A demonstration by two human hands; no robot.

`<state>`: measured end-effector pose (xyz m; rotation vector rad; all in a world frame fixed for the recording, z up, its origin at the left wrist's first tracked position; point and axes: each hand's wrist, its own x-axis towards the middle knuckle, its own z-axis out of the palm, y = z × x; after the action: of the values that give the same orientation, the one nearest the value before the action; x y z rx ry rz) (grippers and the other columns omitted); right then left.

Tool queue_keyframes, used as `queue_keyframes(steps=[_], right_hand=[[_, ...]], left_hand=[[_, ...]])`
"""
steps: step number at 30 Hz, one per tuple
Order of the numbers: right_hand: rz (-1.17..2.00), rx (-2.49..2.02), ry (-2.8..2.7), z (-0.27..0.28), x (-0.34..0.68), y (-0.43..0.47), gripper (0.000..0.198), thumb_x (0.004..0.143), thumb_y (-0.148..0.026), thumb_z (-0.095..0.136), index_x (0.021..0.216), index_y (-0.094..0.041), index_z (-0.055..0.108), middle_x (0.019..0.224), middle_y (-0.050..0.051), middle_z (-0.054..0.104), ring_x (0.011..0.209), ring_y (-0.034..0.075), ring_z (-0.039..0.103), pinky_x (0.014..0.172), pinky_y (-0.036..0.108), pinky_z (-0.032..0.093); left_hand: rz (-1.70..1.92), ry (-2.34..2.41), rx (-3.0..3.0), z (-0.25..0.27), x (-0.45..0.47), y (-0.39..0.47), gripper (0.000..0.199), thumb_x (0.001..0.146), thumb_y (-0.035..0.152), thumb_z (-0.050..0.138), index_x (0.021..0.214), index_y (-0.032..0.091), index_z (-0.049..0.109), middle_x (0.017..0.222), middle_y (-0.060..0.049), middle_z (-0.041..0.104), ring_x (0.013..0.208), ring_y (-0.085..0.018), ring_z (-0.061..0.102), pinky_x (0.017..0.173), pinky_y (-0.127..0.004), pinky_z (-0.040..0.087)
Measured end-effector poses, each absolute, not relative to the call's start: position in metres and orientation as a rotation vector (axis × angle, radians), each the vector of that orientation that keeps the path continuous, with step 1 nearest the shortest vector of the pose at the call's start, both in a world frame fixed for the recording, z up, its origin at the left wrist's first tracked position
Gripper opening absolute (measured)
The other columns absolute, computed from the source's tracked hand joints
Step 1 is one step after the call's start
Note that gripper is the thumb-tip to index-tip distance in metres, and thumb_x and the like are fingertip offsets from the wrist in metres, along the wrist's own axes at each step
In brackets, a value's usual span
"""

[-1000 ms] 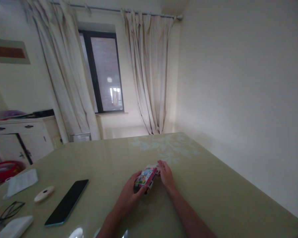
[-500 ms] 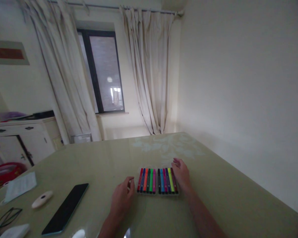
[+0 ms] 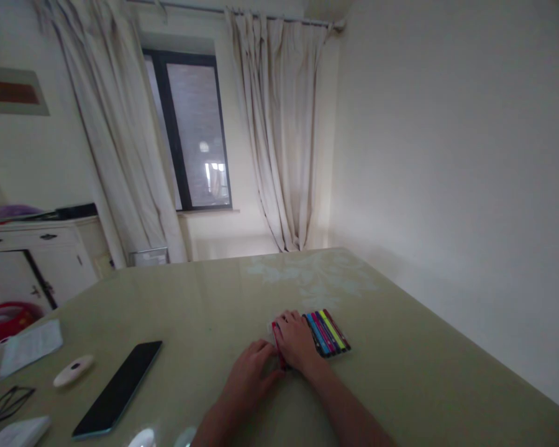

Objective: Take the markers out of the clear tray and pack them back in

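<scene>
A clear marker case (image 3: pixel 349 349) holding several coloured felt-tip markers (image 3: pixel 327 332) lies on the table, turned at a slight angle. My right hand (image 3: pixel 297 340) lies across its left half, fingers curled over the far edge, hiding most of the markers there. One red marker shows at the left edge between my hands. My left hand (image 3: pixel 251 372) is at the case's left side, fingertips and thumb apart and close to the edge. Whether its fingertips press on the case is hard to see.
Left of my hands lie a black phone (image 3: pixel 118 390), a cream oval object (image 3: pixel 73 371), glasses (image 3: pixel 9 403), a white object (image 3: pixel 22 431) and a pale sheet (image 3: pixel 30 347). A wall (image 3: pixel 470 186) borders the right side of the greenish table (image 3: pixel 205 298).
My right hand has moved left from the case's right side onto its left half. My left hand has come rightward to the left edge. The case has shifted right and turned slightly.
</scene>
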<state>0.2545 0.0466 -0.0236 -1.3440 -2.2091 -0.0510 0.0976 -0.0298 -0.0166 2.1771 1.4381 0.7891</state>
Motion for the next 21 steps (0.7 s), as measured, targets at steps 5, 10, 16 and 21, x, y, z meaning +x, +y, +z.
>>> queue_keyframes(steps=[5, 10, 16, 21], right_hand=[[-0.096, -1.372, -2.283, -0.02, 0.258, 0.045, 0.017, 0.099, -0.025, 0.054, 0.099, -0.022, 0.071, 0.106, 0.009, 0.071, 0.104, 0.026, 0.059, 0.086, 0.037, 0.044], [-0.094, -1.391, -2.272, -0.018, 0.259, 0.041, 0.014, 0.097, -0.023, 0.057, 0.097, -0.021, 0.071, 0.104, 0.01, 0.071, 0.103, 0.027, 0.06, 0.086, 0.038, 0.042], [0.018, -1.32, -2.343, -0.019, 0.261, 0.041, 0.021, 0.101, -0.022, 0.05, 0.098, -0.02, 0.071, 0.107, 0.009, 0.071, 0.103, 0.024, 0.059, 0.09, 0.035, 0.04], [0.179, -1.318, -2.173, -0.019, 0.262, 0.05, 0.019, 0.098, -0.024, 0.05, 0.094, -0.02, 0.068, 0.102, 0.008, 0.07, 0.102, 0.024, 0.06, 0.092, 0.033, 0.041]], left_hand=[[0.828, 1.42, 2.172, -0.018, 0.097, -0.03, 0.051, 0.076, 0.036, 0.075, 0.125, 0.024, 0.067, 0.122, -0.012, 0.07, 0.115, -0.034, 0.061, 0.103, -0.046, 0.045], [0.865, 1.372, 2.167, -0.033, 0.096, -0.025, 0.082, 0.074, 0.032, 0.075, 0.151, 0.024, 0.047, 0.148, -0.014, 0.056, 0.134, -0.037, 0.05, 0.117, -0.05, 0.034], [0.697, 1.51, 2.256, -0.031, 0.103, -0.029, 0.084, 0.075, 0.05, 0.077, 0.148, 0.019, 0.052, 0.149, -0.016, 0.055, 0.136, -0.038, 0.048, 0.118, -0.051, 0.032], [0.568, 1.595, 2.285, -0.021, 0.106, -0.032, 0.084, 0.077, 0.056, 0.075, 0.149, 0.021, 0.051, 0.153, -0.013, 0.052, 0.137, -0.035, 0.047, 0.118, -0.049, 0.033]])
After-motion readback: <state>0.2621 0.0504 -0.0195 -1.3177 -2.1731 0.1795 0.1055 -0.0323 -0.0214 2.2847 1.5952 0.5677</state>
